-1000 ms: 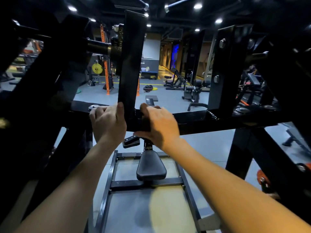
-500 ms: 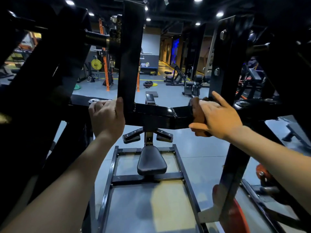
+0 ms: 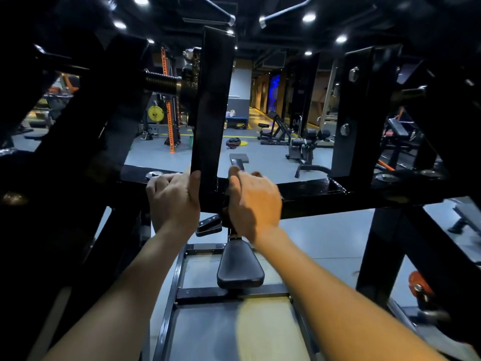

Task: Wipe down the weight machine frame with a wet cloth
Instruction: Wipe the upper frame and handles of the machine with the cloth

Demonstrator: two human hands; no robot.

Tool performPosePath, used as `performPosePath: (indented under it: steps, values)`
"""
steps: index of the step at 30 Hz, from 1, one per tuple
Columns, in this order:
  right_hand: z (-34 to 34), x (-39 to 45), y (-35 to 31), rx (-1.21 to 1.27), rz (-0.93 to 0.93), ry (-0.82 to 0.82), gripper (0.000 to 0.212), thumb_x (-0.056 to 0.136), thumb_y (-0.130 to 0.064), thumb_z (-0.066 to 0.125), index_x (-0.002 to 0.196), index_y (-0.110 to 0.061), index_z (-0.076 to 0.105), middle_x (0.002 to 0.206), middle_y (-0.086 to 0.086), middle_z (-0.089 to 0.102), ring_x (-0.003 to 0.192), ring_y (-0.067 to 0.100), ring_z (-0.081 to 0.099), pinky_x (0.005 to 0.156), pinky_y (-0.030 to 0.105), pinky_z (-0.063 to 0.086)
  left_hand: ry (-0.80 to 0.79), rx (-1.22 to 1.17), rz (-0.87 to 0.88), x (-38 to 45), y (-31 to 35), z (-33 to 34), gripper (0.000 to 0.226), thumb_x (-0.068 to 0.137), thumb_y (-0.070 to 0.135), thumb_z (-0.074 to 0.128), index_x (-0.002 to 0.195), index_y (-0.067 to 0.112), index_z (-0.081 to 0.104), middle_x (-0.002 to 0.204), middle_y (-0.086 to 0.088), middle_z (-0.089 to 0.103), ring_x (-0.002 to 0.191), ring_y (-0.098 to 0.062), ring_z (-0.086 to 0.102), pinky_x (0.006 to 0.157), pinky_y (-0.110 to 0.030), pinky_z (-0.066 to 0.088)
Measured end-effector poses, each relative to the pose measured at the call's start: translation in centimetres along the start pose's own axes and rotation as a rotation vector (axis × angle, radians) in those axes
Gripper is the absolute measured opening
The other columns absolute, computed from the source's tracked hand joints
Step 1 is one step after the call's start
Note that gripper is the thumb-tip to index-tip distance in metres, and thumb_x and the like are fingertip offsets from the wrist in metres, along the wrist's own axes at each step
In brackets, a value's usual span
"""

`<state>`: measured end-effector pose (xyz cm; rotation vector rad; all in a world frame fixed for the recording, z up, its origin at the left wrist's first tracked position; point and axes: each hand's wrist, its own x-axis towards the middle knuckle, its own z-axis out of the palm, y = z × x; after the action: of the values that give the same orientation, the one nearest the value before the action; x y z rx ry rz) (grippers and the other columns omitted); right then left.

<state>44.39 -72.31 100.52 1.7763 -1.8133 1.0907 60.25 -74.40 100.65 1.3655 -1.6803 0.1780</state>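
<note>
The weight machine frame is black, with a horizontal crossbar (image 3: 325,194) and a centre post (image 3: 210,113) rising from it. My left hand (image 3: 171,199) grips the crossbar just left of the post, thumb lying up against the post's edge. Just right of the post, my right hand (image 3: 252,201) curls over the crossbar and holds a dark cloth (image 3: 225,208) against it. Only a small edge of the cloth shows under the fingers and palm.
A black seat pad (image 3: 239,267) sits below the crossbar on the machine's base frame (image 3: 229,293). A bolted upright (image 3: 356,113) stands on the crossbar at the right. An orange weight plate (image 3: 419,285) is low right. Benches and racks stand on the grey floor beyond.
My right hand slid right along the crossbar to the bolted upright, then back left to the centre post with the cloth. My left hand kept its grip.
</note>
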Motion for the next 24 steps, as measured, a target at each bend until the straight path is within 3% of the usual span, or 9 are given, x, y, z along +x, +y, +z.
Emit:
performPosePath:
  steps: [4,7,11,14,17,19,22,24]
  values:
    - [0.6,0.4,-1.7,0.064,-0.111,0.041,0.038,0.105,-0.046,0.030,0.094,-0.023,0.058,0.087,-0.004,0.066,0.079,0.022,0.055,0.071,0.038,0.042,0.020,-0.005,-0.005,0.0,-0.1,0.2,0.062,0.110,0.046,0.016,0.094,0.016,0.068,0.093,-0.004,0.070,0.107,-0.028,0.049,0.113,-0.043,0.024]
    - [-1.1,0.3,0.9,-0.020,-0.244,-0.113,0.037,0.102,-0.060,0.034,0.105,-0.029,0.055,0.092,-0.009,0.063,0.082,0.017,0.056,0.066,0.032,0.038,0.022,0.020,0.029,0.1,-0.5,0.3,0.066,0.109,0.048,0.015,0.099,0.014,0.071,0.094,-0.004,0.071,0.106,-0.029,0.051,0.111,-0.044,0.025]
    - [-5.1,-0.6,7.5,-0.202,-0.245,-0.190,0.056,0.095,-0.078,0.036,0.115,-0.028,0.054,0.097,-0.010,0.060,0.087,0.016,0.052,0.089,0.035,0.046,0.005,0.042,0.028,0.2,-0.7,0.2,0.072,0.109,0.054,0.011,0.100,0.014,0.071,0.094,-0.002,0.070,0.107,-0.027,0.050,0.113,-0.041,0.021]
    - [-8.8,-0.8,12.0,-0.297,-0.277,-0.233,0.050,0.092,-0.070,0.055,0.116,-0.026,0.052,0.102,-0.008,0.060,0.092,0.017,0.055,0.096,0.036,0.046,-0.059,0.070,0.006,0.1,0.0,-0.5,0.068,0.108,0.051,0.010,0.099,0.017,0.068,0.097,-0.003,0.067,0.112,-0.026,0.046,0.116,-0.040,0.017]
    - [-11.8,-0.5,13.8,-0.231,-0.148,-0.391,0.039,0.093,-0.043,0.066,0.126,-0.031,0.048,0.117,-0.002,0.063,0.104,0.023,0.064,0.089,0.043,0.055,-0.125,0.072,-0.008,0.4,0.5,-1.1,0.048,0.110,0.036,0.018,0.099,0.020,0.062,0.105,-0.008,0.068,0.120,-0.028,0.047,0.120,-0.043,0.015]
    - [-12.9,-0.8,13.7,-0.311,-0.106,-0.418,0.036,0.095,-0.029,0.060,0.129,-0.034,0.046,0.122,0.000,0.064,0.105,0.027,0.065,0.083,0.046,0.056,-0.099,0.032,-0.076,-0.5,1.1,-1.4,0.034,0.107,0.030,0.038,0.115,0.014,0.066,0.116,-0.013,0.069,0.128,-0.031,0.049,0.123,-0.048,0.016]
    - [-13.8,-2.0,12.1,-0.334,0.008,-0.321,0.040,0.096,-0.025,0.060,0.135,-0.029,0.051,0.119,-0.001,0.065,0.106,0.027,0.064,0.078,0.043,0.055,0.040,-0.155,-0.169,-5.7,3.5,-1.8,0.046,0.095,0.017,0.063,0.138,0.004,0.058,0.130,-0.018,0.065,0.128,-0.039,0.053,0.112,-0.055,0.035]
    - [-14.2,-4.8,10.2,-0.031,0.248,-0.192,0.033,0.096,-0.021,0.057,0.127,-0.031,0.052,0.100,-0.002,0.067,0.089,0.023,0.066,0.069,0.038,0.054,0.014,-0.349,-0.224,-11.2,5.0,-1.2,0.051,0.093,0.012,0.066,0.142,0.006,0.055,0.138,-0.015,0.060,0.129,-0.040,0.051,0.105,-0.054,0.043]
